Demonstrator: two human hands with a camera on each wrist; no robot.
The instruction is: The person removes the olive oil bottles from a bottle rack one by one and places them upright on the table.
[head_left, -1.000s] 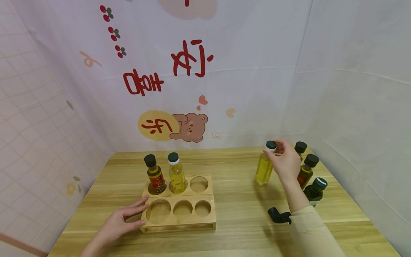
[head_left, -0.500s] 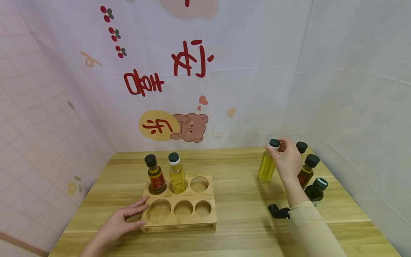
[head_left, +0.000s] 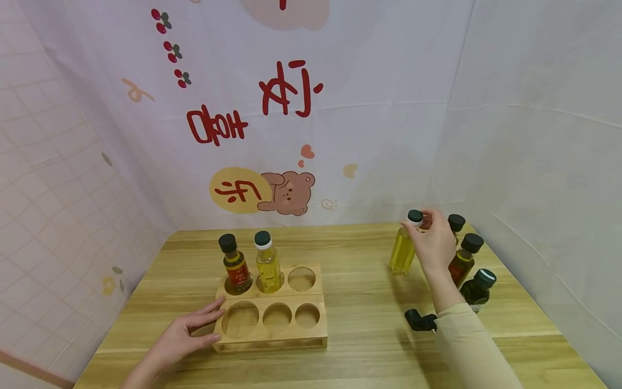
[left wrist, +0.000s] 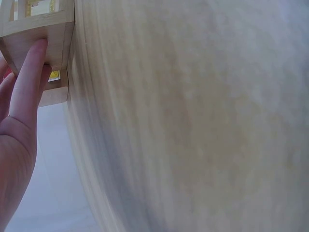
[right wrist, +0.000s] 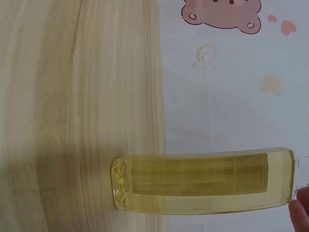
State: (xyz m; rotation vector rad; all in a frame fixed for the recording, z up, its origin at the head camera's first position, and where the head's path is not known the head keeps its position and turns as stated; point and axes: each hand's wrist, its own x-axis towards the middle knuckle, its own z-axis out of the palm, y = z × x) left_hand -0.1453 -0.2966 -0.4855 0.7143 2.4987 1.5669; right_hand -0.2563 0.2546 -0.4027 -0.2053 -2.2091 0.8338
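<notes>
My right hand [head_left: 434, 240] pinches a clear bottle of yellow oil [head_left: 402, 251] by its white neck, just under the dark green cap. The oil bottle [right wrist: 207, 181] stands nearly upright, its base close to the table; only fingertips [right wrist: 300, 215] show at its neck in the right wrist view. My left hand [head_left: 182, 337] rests against the left end of a two-step wooden bottle rack [head_left: 269, 340], with fingers straight. One finger [left wrist: 30, 77] presses the rack's side [left wrist: 55, 38] in the left wrist view. A red-labelled bottle [head_left: 237, 270] and another yellow oil bottle [head_left: 268, 270] stand in the rack's back row.
Right of my right hand stand a dark bottle [head_left: 455, 222], a red-labelled bottle [head_left: 464, 262] and a green-capped dark bottle [head_left: 477, 289], partly hidden by the arm. A black angled object [head_left: 419, 321] lies by the sleeve. Printed cloth [head_left: 379, 135] hangs behind the wooden table [head_left: 359, 335].
My right hand has carried the oil bottle slightly right and away from me, mostly in the first half second. My left hand and the rack have stayed put.
</notes>
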